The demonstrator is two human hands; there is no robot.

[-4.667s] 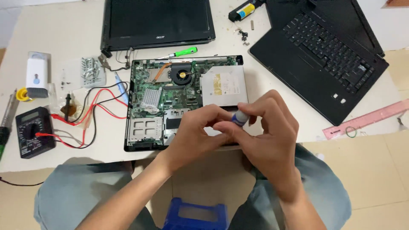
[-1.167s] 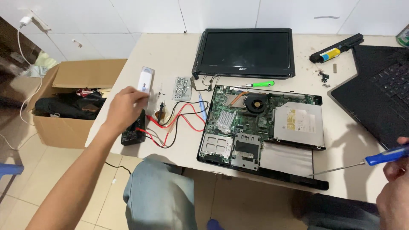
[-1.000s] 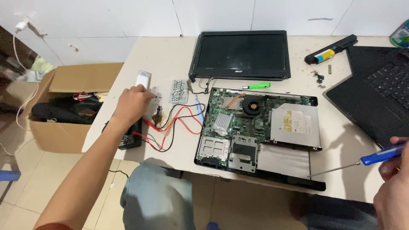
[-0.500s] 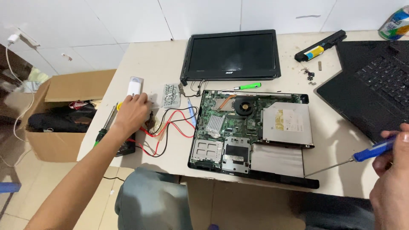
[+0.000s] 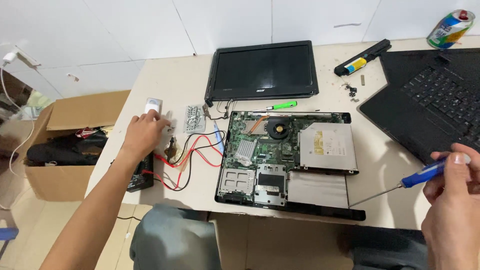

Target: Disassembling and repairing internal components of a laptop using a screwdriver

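The opened laptop base (image 5: pixel 287 160) lies stripped on the bench (image 5: pixel 390 165), right hand (image 5: pixel 452 200) gripping a blue screwdriver (image 5: pixel 407 181), left hand (image 5: pixel 144 134) curled over small parts, its hold unclear.

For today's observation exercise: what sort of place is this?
Probably a small electronics repair bench: an opened laptop base with its circuit board bare, a multimeter with red and black leads, and a blue-handled screwdriver in the right hand.

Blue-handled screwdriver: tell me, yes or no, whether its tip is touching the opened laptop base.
No: the blue-handled screwdriver is held in the right hand, its tip over bare table beside the opened laptop base.
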